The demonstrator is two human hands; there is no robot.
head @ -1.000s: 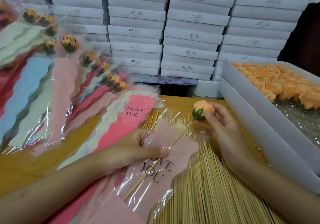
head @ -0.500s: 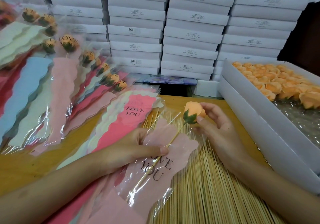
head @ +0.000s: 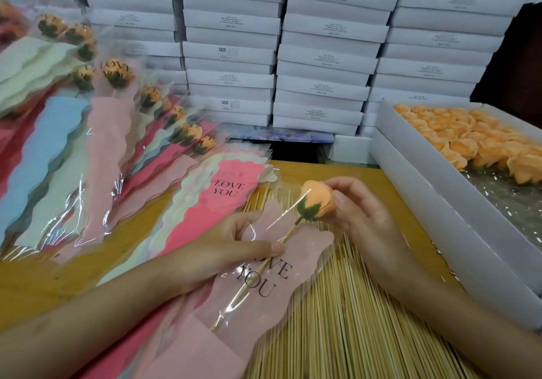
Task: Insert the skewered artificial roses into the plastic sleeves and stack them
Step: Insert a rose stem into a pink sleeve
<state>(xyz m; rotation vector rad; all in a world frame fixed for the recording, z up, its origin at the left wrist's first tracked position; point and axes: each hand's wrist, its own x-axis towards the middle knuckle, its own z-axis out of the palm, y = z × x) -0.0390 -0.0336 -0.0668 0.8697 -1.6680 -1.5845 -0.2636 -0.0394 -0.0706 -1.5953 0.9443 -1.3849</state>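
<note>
My right hand (head: pixel 360 214) pinches an orange artificial rose (head: pixel 318 199) on a wooden skewer. The skewer runs down and left inside a pink plastic sleeve (head: pixel 258 305) printed LOVE YOU, and the rose head sits at the sleeve's clear mouth. My left hand (head: pixel 231 246) holds the sleeve near its top, thumb pressed on the plastic over the skewer. A stack of filled sleeves (head: pixel 96 144) fans out at the left, rose heads pointing up and right.
Several empty sleeves (head: pixel 223 199) lie under the left hand. Loose bamboo skewers (head: pixel 346 320) cover the wooden table (head: pixel 337 170) near me. A white box of orange rose heads (head: pixel 475 144) stands at the right. Stacked white cartons (head: pixel 322 56) wall off the back.
The right hand has pushed the rose down and left, so the skewer sits deeper in the sleeve and the head has reached its mouth. The left hand has stayed in place.
</note>
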